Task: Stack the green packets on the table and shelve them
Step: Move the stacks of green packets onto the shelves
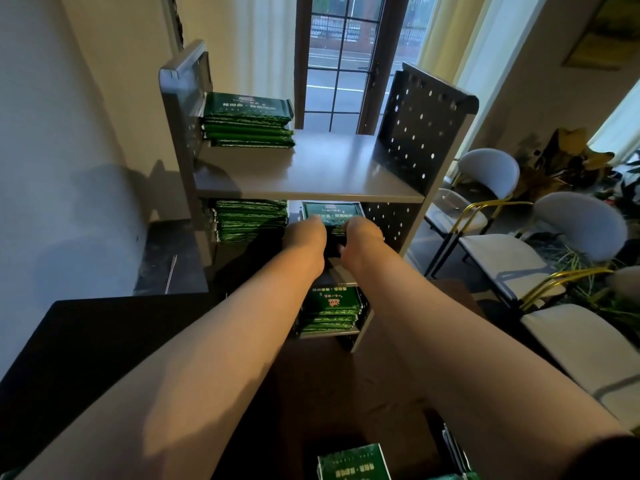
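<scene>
**Both hands on a stack in the middle shelf**

Both arms reach forward into the grey shelf unit [311,174], into its middle level. The left hand [306,242] and right hand [362,240] sit side by side at the near edge of a stack of green packets [330,213] on the right side of that level, each hand closed against the stack's front, left hand on its left part, right hand on its right. The fingers are hidden behind the hands, so how far they wrap around the stack cannot be told.

Just left of this stack, on the same level, stands a taller pile [251,220] of the same packets. On the top level a third pile [247,121] lies at the far left, against the side panel. On the lowest level, below the hands, a fourth pile [330,308] lies with its print facing the other way.

On the dark table [86,327] at the near edge, one loose packet [353,462] lies between the forearms. Pale chairs [502,258] stand to the right of the unit.
</scene>
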Available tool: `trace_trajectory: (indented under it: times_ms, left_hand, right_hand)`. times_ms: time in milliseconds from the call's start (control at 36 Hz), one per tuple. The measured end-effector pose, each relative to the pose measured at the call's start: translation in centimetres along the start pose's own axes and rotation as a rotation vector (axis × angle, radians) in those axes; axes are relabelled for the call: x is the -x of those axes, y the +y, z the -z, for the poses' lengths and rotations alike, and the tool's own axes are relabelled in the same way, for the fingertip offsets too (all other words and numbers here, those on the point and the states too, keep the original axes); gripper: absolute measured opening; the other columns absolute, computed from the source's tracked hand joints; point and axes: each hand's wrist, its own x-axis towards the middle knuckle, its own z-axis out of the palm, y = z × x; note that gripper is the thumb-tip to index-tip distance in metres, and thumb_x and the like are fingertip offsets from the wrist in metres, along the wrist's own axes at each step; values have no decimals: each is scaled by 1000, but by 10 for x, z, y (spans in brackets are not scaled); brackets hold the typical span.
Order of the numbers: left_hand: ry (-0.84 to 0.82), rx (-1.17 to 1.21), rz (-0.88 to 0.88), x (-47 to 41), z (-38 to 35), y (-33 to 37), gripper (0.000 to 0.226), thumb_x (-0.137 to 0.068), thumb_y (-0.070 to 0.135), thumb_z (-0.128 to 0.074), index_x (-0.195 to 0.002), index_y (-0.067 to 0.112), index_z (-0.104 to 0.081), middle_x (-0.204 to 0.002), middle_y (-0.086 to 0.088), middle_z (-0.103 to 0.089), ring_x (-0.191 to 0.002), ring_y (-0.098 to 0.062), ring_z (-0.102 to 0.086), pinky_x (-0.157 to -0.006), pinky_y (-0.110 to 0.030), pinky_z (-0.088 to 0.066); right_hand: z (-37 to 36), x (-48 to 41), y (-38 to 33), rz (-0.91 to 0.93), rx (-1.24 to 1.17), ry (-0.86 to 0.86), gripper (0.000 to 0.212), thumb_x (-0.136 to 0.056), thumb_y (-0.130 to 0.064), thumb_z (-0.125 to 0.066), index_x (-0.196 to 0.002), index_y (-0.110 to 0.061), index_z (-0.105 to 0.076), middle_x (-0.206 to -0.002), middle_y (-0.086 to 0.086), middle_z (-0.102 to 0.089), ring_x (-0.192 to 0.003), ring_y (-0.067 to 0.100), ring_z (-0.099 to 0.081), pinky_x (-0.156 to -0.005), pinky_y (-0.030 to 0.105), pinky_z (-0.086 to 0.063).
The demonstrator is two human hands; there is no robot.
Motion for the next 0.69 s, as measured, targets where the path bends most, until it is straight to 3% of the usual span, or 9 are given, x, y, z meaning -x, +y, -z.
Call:
trace_trajectory:
  times_ms: [111, 222, 278, 333, 444, 500, 556, 611, 694]
  left_hand:
    - [-43, 4, -9, -2, 4, -4, 33, -100, 14, -47, -133, 10, -51, -80, -3, -44, -69, -19, -45, -91, -41, -51]
    - [-132, -76, -5, 6, 11, -6, 36, -98, 18, -51, -132, 6, -51, -90, -9, -51, -89, -28, -58, -89, -40, -57]
    - [-194, -140, 1, 8, 15, -10, 33, -94, 17, -55, -124, 4, -57, -90, -13, -59, -78, -28, -63, -83, -43, -60]
    - [-253, -237, -14, 15, 19, -15, 29, -94, 17, -56, -120, 5, -61, -91, -14, -67, -68, -26, -67, -72, -41, -62]
    - [-332, -393, -40, 27, 31, -34, 7, -92, 11, -57, -97, 11, -61, -106, -13, -72, -93, -27, -71, -89, -45, -59]
    - [-393, -471, -32, 30, 38, -51, 7, -93, 7, -54, -92, 13, -58, -105, -11, -69, -100, -26, -68, -95, -43, -56]
    - [-467, -598, -1, 31, 43, -74, 13, -93, 5, -52, -103, 10, -59, -109, -11, -67, -104, -26, -67, -96, -42, -55]
    - [-519, -748, 30, 30, 45, -101, 32, -92, 5, -54, -123, 7, -57, -109, -12, -67, -98, -24, -66, -88, -40, -58]
    - [-613, -940, 56, 32, 55, -135, 27, -92, 3, -56, -118, 7, -59, -99, -10, -61, -90, -20, -61, -87, -38, -57]
  right_hand:
    - [0, 10, 9, 71, -3, -28, 48, -93, -16, -66, -137, -7, -48, -132, 10, -58, -122, 24, -56, -103, 30, -44]
    - [-2, 21, 11, -139, -828, -188, 41, -99, -6, -45, -140, -3, -44, -136, 17, -54, -118, 26, -57, -100, 35, -50]
    - [-3, 24, 19, -257, -958, -199, 30, -97, -2, -44, -125, 0, -54, -107, 19, -60, -111, 28, -60, -101, 35, -51]
    - [-3, 36, 28, -249, -966, -221, 17, -95, 0, -45, -106, 0, -59, -89, 16, -57, -93, 27, -61, -95, 33, -53]
    - [-3, 54, 58, -96, -765, -279, 13, -94, -4, -53, -84, -6, -61, -85, 11, -64, -82, 23, -64, -92, 38, -54]
    - [-1, 57, 81, -31, -606, -308, 10, -95, -3, -54, -89, -8, -60, -87, 11, -64, -76, 9, -66, -82, 24, -56]
    - [-3, 59, 109, 10, -426, -325, 9, -95, 0, -53, -97, -6, -60, -99, 16, -66, -76, 8, -64, -78, 21, -57]
    - [-7, 57, 137, -14, -247, -359, 20, -92, 0, -55, -110, 4, -63, -105, 19, -65, -87, 20, -63, -89, 36, -57]
    - [-16, 62, 167, 84, 217, -503, 18, -94, -4, -55, -108, 3, -64, -100, 19, -66, -89, 25, -63, -83, 34, -54]
